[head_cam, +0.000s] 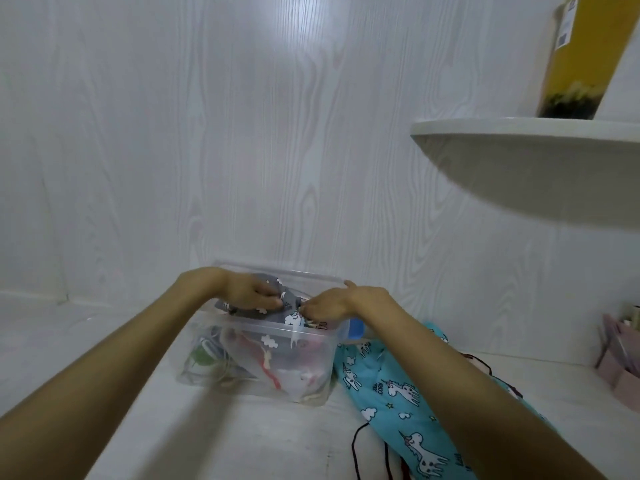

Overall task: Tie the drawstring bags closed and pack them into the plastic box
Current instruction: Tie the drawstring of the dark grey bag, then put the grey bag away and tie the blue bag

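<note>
A clear plastic box (221,355) stands on the white surface against the wall, with several drawstring bags packed inside. On top of them, at the box's mouth, lies a grey unicorn-print drawstring bag (273,315). My left hand (251,293) grips the bag's left part from above. My right hand (337,303) pinches its right end, fingers closed on the fabric near the cord. A teal unicorn-print bag (391,386) lies on the surface to the right of the box, partly under my right forearm.
A white rounded shelf (526,133) juts out at the upper right with a yellow container (575,57) on it. A pink object (620,358) sits at the far right edge. A blue lid-like piece (356,329) shows behind the box's right corner.
</note>
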{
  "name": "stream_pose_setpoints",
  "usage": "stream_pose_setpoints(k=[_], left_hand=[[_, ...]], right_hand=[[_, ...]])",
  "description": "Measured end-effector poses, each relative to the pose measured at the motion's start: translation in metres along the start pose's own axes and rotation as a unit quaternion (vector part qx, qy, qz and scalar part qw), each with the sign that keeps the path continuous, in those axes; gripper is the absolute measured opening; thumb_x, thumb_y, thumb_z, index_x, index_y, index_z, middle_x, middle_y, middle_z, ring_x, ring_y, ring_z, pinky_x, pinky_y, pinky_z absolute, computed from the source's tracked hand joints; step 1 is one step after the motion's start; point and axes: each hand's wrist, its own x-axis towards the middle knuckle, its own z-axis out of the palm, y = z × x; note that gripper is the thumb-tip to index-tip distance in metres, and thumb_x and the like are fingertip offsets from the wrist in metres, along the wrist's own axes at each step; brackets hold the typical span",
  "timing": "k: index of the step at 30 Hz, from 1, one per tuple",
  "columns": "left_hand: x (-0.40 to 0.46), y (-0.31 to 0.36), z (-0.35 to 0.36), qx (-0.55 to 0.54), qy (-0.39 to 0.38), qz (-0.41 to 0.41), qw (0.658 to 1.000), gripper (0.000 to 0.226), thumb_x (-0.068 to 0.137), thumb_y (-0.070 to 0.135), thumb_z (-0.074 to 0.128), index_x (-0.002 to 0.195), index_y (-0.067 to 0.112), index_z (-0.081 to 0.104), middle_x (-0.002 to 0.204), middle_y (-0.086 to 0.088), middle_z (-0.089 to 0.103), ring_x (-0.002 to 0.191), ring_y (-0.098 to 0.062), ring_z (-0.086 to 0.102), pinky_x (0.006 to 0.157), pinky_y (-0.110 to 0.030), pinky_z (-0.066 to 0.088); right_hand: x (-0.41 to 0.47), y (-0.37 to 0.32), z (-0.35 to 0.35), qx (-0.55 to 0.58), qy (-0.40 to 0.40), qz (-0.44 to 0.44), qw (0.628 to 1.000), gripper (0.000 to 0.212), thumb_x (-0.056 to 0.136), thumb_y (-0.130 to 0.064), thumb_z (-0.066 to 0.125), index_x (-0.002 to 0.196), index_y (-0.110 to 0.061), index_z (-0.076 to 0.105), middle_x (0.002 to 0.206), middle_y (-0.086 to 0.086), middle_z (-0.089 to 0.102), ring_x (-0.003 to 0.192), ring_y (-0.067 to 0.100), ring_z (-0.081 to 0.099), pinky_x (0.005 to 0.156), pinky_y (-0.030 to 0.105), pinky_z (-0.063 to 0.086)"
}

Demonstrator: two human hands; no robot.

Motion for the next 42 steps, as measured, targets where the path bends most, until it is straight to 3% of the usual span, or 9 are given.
stream_pose_setpoints(k=[4,7,11,15,20,29,34,38,42], left_hand=[[0.017,0.010,0.016,0.055,-0.021,-0.061,0.996,0.028,0.091,0.042,0.047,0.117,0.035,0.055,0.131,0.000,0.053,0.119,-0.022,0.050,0.105,-0.038,0.039],[0.015,0.018,0.008,0.028,0.021,-0.082,0.996,0.040,0.090,0.037,0.053,0.128,0.023,0.053,0.135,-0.002,0.051,0.120,-0.024,0.050,0.103,-0.035,0.041],[-0.013,0.047,-0.004,0.003,0.233,-0.074,0.970,0.043,0.092,0.033,0.053,0.134,0.028,0.048,0.138,-0.002,0.051,0.121,-0.025,0.052,0.097,-0.036,0.043],[-0.033,0.115,0.019,-0.074,0.402,0.070,0.910,0.029,0.093,0.024,0.048,0.120,0.031,0.059,0.120,0.006,0.063,0.107,-0.016,0.060,0.086,-0.032,0.048],[0.007,0.167,0.083,-0.056,0.229,0.105,0.966,0.040,0.090,0.008,0.046,0.125,0.020,0.058,0.126,-0.001,0.062,0.112,-0.020,0.059,0.096,-0.037,0.047],[0.047,0.169,0.141,-0.053,0.184,0.043,0.981,0.027,0.086,0.013,0.052,0.112,0.010,0.057,0.117,-0.009,0.062,0.106,-0.028,0.059,0.087,-0.038,0.049],[0.054,0.163,0.155,-0.011,0.164,-0.026,0.986,0.039,0.093,0.030,0.048,0.123,0.005,0.046,0.123,-0.013,0.054,0.111,-0.029,0.052,0.090,-0.037,0.045],[0.055,0.163,0.154,-0.024,0.169,-0.019,0.985,0.031,0.089,0.032,0.055,0.110,0.010,0.060,0.111,-0.009,0.063,0.098,-0.025,0.059,0.080,-0.033,0.048],[0.056,0.165,0.145,-0.108,0.161,0.066,0.979,0.022,0.082,0.017,0.063,0.102,0.018,0.072,0.105,0.001,0.070,0.094,-0.016,0.063,0.080,-0.029,0.052]], right_hand=[[0.009,-0.003,-0.001,-0.006,-0.025,0.040,0.999,0.058,0.096,-0.053,0.021,0.148,-0.028,0.028,0.155,0.000,0.029,0.142,0.024,0.025,0.115,0.048,0.008],[-0.004,0.008,0.002,0.045,0.077,-0.002,0.996,0.048,0.100,-0.044,0.022,0.143,-0.031,0.038,0.152,0.000,0.035,0.142,0.025,0.025,0.116,0.053,0.001],[-0.041,0.055,0.004,0.222,0.285,-0.026,0.932,0.034,0.098,-0.039,0.042,0.122,-0.027,0.062,0.132,-0.002,0.059,0.123,0.020,0.052,0.107,0.041,0.035],[-0.075,0.103,0.034,0.266,0.264,0.019,0.927,0.026,0.095,-0.029,0.049,0.114,-0.022,0.066,0.124,-0.001,0.063,0.115,0.017,0.056,0.098,0.034,0.044],[-0.078,0.121,0.113,0.227,0.103,0.066,0.966,0.046,0.097,-0.033,0.045,0.142,-0.023,0.040,0.150,0.003,0.037,0.135,0.022,0.038,0.111,0.034,0.030],[-0.117,0.120,0.157,0.161,-0.049,0.008,0.986,0.051,0.098,-0.037,0.043,0.147,-0.035,0.028,0.156,0.001,0.022,0.144,0.024,0.020,0.118,0.043,0.015],[-0.145,0.122,0.132,0.188,-0.196,0.018,0.962,0.042,0.098,-0.032,0.047,0.140,-0.035,0.042,0.148,-0.002,0.037,0.109,0.015,0.054,0.091,0.031,0.050],[-0.130,0.124,0.121,0.247,0.039,0.069,0.966,0.030,0.095,-0.024,0.049,0.120,-0.018,0.063,0.118,0.007,0.066,0.095,0.024,0.065,0.082,0.033,0.053],[-0.096,0.124,0.122,0.141,0.138,0.032,0.980,0.055,0.091,-0.018,0.054,0.143,-0.028,0.036,0.148,0.004,0.038,0.132,0.025,0.037,0.107,0.043,0.034]])
